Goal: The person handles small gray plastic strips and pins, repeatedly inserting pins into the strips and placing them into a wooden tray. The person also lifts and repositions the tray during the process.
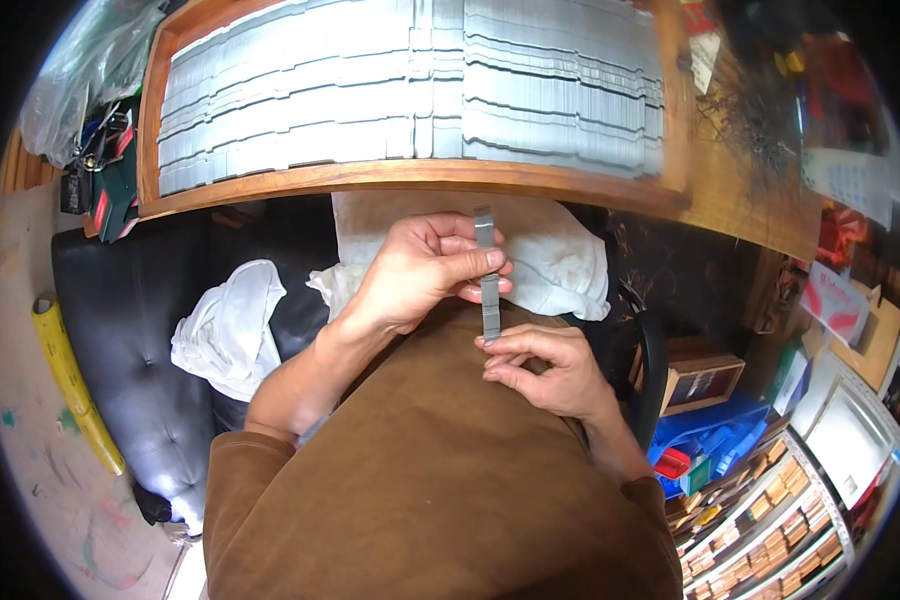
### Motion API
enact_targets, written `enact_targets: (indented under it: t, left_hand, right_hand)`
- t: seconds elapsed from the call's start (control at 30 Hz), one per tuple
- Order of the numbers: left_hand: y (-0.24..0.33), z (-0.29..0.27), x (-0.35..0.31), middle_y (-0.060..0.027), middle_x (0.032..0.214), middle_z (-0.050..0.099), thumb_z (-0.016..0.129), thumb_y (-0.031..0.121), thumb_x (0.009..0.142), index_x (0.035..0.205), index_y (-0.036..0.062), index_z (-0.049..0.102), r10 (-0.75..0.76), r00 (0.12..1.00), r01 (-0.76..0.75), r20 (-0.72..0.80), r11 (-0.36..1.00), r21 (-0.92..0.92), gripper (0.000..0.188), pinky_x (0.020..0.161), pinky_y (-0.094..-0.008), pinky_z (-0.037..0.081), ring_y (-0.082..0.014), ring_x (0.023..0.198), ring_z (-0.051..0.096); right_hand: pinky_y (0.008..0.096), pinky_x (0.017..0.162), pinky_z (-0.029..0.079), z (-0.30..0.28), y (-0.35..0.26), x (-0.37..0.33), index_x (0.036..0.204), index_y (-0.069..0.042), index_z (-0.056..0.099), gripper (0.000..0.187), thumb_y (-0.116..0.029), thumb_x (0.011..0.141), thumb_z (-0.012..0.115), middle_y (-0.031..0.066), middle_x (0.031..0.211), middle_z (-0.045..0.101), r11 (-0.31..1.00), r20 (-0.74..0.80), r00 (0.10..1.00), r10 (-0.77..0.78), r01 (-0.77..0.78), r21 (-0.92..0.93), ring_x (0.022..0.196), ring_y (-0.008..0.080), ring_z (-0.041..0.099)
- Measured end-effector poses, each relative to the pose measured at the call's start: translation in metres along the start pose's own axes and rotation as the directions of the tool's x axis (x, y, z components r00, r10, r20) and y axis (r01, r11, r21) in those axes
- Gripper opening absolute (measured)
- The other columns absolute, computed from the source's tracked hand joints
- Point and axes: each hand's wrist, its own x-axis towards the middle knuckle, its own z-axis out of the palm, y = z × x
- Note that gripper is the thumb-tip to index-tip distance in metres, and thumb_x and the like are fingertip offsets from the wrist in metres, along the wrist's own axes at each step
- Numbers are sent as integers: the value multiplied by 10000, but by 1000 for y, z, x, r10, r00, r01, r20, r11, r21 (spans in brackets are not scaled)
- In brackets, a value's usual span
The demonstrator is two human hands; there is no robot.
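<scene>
A narrow grey metal strip point(490, 300) stands nearly upright in front of me, made up of short pieces set end to end. My left hand point(435, 265) is closed round its upper half, with the thumb across the front and the fingers behind. The fingertips of my right hand point(545, 365) are bent in against the strip's lower end, the thumb just below. Beyond my hands is a wooden tray point(400, 178), filled with tight rows of thin grey metal pieces point(310, 110). A whitish cloth point(560, 255) lies under the tray's front edge, behind the strip.
A crumpled white cloth point(232, 325) rests on a black padded seat point(120, 320) to my left, beside a yellow tube point(75, 390). At the right are a blue container point(715, 430), a small wooden box point(705, 385) and racks of small wooden-coloured pieces point(785, 515). A clear plastic bag point(85, 75) hangs far left.
</scene>
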Motion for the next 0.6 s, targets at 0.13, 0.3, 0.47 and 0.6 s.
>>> enact_targets:
  t: [0.13,0.3,0.47,0.6]
  left_hand:
    - [2,6,2,-134,951,741,701,125,950,1128,-28,652,16,999,-15,-30,999,30,240,650,-241,579,-196,825,745]
    - [18,9,-5,-136,959,748,700,138,950,1122,-16,664,45,998,-40,-53,996,86,233,641,-236,571,-202,835,751]
    - [22,8,-5,-144,969,748,699,134,949,1111,-24,669,24,999,-21,-30,996,87,228,633,-230,581,-215,845,753]
    - [24,2,-4,-145,967,749,711,146,942,1110,-36,680,-19,1000,19,0,996,91,250,627,-225,578,-215,839,751]
  right_hand:
    - [274,698,606,16,26,4,1077,13,725,281,33,804,790,137,992,750,934,-142,927,-348,330,-136,861,200,747]
    - [291,693,608,26,15,12,1030,24,726,238,47,801,788,143,949,759,931,-224,905,-361,337,-139,820,217,748]
    - [285,668,606,24,17,17,990,33,730,213,51,789,797,152,911,763,892,-208,871,-444,407,-198,760,226,752]
    - [281,669,592,25,12,17,924,27,719,157,43,789,798,134,897,754,908,-205,892,-402,359,-217,773,226,742]
